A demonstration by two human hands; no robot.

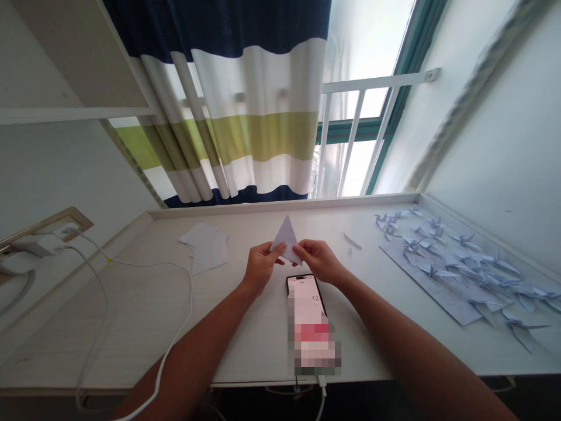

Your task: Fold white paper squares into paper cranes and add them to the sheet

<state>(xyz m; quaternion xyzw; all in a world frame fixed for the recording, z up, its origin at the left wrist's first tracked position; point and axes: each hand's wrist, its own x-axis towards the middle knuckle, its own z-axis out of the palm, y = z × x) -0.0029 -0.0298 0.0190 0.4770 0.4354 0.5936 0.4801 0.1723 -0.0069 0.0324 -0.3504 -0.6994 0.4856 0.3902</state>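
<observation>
A small white sheet of paper [287, 235], folded to a point at the top, is held up over the middle of the desk. My left hand [262, 261] pinches its lower left side, thumb on the near face. On the lower right side, my right hand [319, 259] grips it between thumb and fingers. The fingers behind the paper are partly hidden. Just below my hands lies a phone [307, 298] with a lit screen, partly blurred out. To the left rests a loose stack of white paper sheets [210, 248].
Several folded paper cranes [432, 270] crowd the right side, some on a printed sheet [456, 307]. Paper scraps [353, 241] lie right of my hands. White cables [191, 292] run from plugs [39, 248] across the left. A raised ledge [263, 206] edges the desk's back, before a curtain [263, 134].
</observation>
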